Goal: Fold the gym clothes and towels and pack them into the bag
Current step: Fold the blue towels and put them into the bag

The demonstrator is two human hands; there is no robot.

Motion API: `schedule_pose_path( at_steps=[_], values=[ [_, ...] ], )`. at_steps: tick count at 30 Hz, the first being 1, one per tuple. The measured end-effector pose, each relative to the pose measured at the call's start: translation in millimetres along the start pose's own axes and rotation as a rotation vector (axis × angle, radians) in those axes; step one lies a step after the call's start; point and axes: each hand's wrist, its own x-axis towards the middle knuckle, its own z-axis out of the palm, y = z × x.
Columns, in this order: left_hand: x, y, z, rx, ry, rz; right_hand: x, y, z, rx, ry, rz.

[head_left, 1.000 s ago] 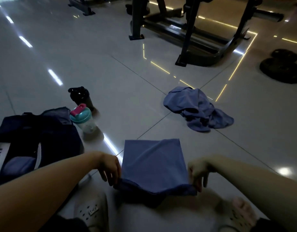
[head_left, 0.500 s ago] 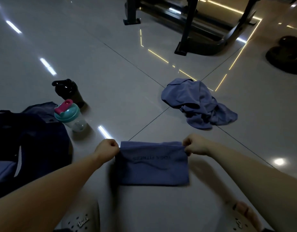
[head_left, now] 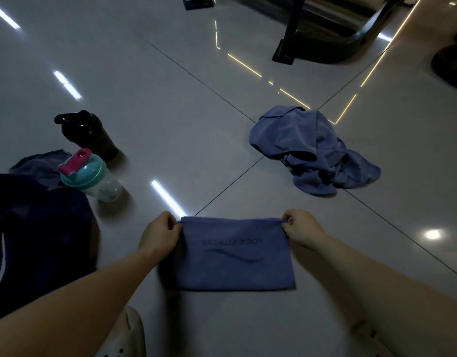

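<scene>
While head view looks down at floor, I see left hand pinching far-left corner of folded blue towel, right hand pinching far-right corner; towel lies on floor between forearms. I judge step: towel fold nearly done. Next move calls for carrying it into dark bag at left, layers kept together. Crumpled blue garment lies unfolded, well apart beyond

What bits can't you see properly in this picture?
Head view throughout.
Bag: cut by the left edge, inside too dark.
Gym machine: cut by the top edge.
Dark shape: cut by the right edge, too dim to name.
Towel: far corners hidden by left hand and right hand.
</scene>
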Motion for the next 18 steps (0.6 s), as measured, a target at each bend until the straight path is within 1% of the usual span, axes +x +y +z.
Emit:
schedule_pose_path(
  at_steps=[3,5,7,12,15,16,18],
  values=[
    [-1.3,6.0,1.5,0.142,0.056,0.135,2.0,-0.3,1.9,-0.011,0.012,0.006],
    [-0.8,9.8,3.2,0.168,0.080,0.186,3.4,-0.6,2.4,-0.014,0.013,0.012],
    [0.8,12.8,4.8,0.167,0.106,0.187,4.9,-0.4,2.5,-0.003,0.014,0.018],
    [8.6,13.1,9.8,0.108,0.096,0.089,7.5,1.9,6.1,0.006,0.012,0.051],
    [11.8,16.6,11.0,0.129,0.118,0.032,8.8,0.7,6.1,-0.007,0.010,0.065],
    [12.0,19.0,10.9,0.146,0.133,0.039,9.2,0.6,5.8,-0.007,0.011,0.068],
    [11.3,25.9,9.8,0.182,0.192,0.147,9.5,1.3,5.6,-0.011,0.013,0.070]
  ],
)
